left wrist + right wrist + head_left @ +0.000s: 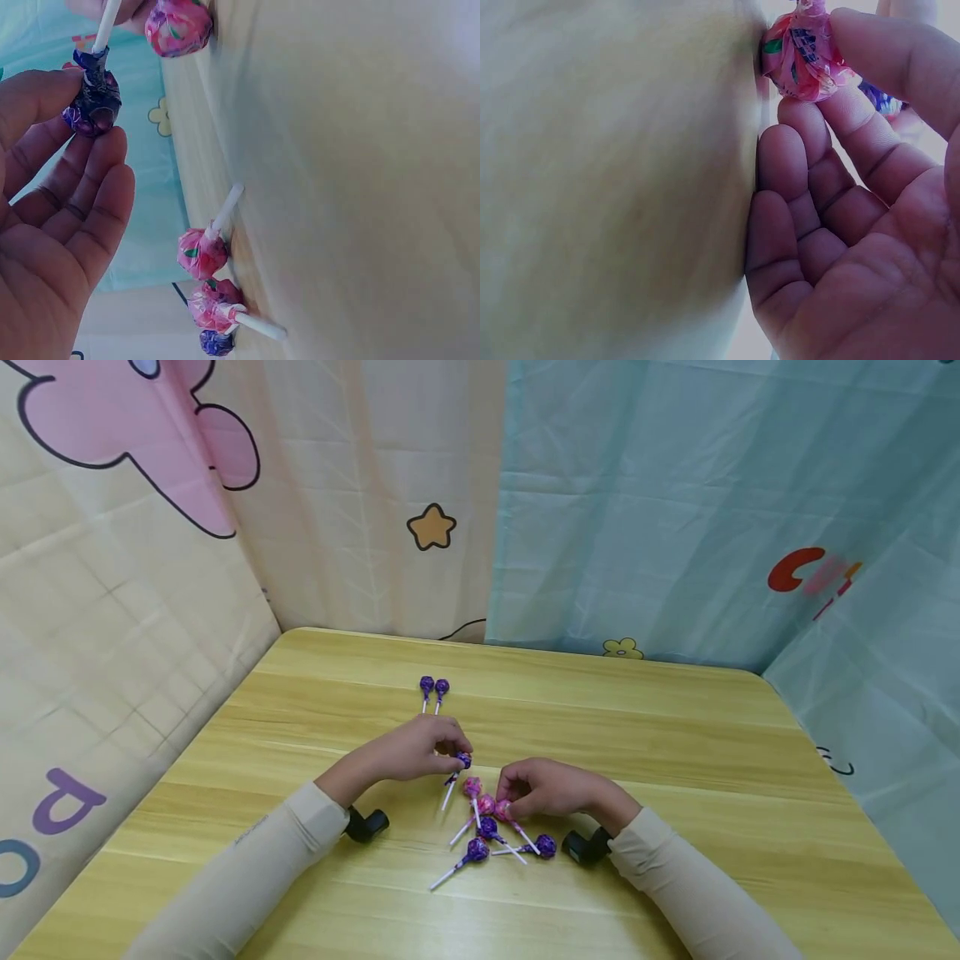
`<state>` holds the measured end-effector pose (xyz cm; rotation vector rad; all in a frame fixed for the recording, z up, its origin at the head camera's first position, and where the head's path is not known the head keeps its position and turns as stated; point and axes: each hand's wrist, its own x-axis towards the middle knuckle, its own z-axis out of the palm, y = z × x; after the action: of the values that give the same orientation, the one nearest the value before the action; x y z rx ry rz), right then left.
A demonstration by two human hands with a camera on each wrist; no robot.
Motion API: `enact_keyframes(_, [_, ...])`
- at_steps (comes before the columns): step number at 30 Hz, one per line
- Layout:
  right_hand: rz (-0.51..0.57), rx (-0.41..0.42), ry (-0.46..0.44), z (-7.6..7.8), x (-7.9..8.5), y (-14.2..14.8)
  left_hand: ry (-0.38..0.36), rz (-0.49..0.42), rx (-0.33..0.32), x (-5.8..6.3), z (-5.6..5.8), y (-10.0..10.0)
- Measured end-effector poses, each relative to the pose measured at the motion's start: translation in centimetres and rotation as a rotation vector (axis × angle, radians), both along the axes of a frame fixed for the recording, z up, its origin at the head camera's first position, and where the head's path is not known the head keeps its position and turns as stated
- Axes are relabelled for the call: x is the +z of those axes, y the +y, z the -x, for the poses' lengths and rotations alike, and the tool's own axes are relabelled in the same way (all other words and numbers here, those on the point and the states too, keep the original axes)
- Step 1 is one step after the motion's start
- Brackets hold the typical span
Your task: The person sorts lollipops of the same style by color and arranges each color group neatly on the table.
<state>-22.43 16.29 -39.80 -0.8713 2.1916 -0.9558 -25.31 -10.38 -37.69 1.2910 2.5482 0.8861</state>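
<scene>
The left hand (420, 750) is pinching a purple-wrapped lollipop (465, 761) beyond the loose cluster of lollipops (487, 827); the right hand (558, 787) is pinching a pink-wrapped lollipop (503, 811) at its edge. Pulling sideways could be knocking another purple lollipop (546, 846), since the pink one's stick (528, 842) is lying close by. Dark wrapper lettering (804, 45) is showing, too blurred for reading.

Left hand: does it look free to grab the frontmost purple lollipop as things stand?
Probably not: the left hand already pinches another purple lollipop. Otherwise the way looks open; nothing seems to lie over the frontmost one.
</scene>
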Motion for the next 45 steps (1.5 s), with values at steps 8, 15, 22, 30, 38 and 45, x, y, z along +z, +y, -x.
enact_keyframes(8, [-0.004,-0.006,0.006,0.0,-0.1,0.1,0.012,0.010,0.061,0.9,2.3,0.6])
enact_keyframes(15, [-0.005,-0.009,0.009,-0.2,-0.2,0.1,-0.049,0.013,0.104,2.2,5.0,1.0])
enact_keyframes(22, [-0.008,-0.013,0.010,-0.5,-0.1,0.0,-0.052,0.028,0.181,3.0,8.4,0.8])
enact_keyframes(30, [-0.005,-0.010,0.014,-0.8,0.0,-0.1,-0.028,0.077,0.216,2.3,10.7,0.6])
enact_keyframes(38, [-0.010,-0.017,0.007,-1.0,0.0,-0.2,-0.026,0.113,0.251,1.0,11.9,0.9])
enact_keyframes(45, [-0.004,-0.014,0.013,-1.2,-0.1,-0.2,-0.037,0.111,0.270,0.4,12.2,0.8])
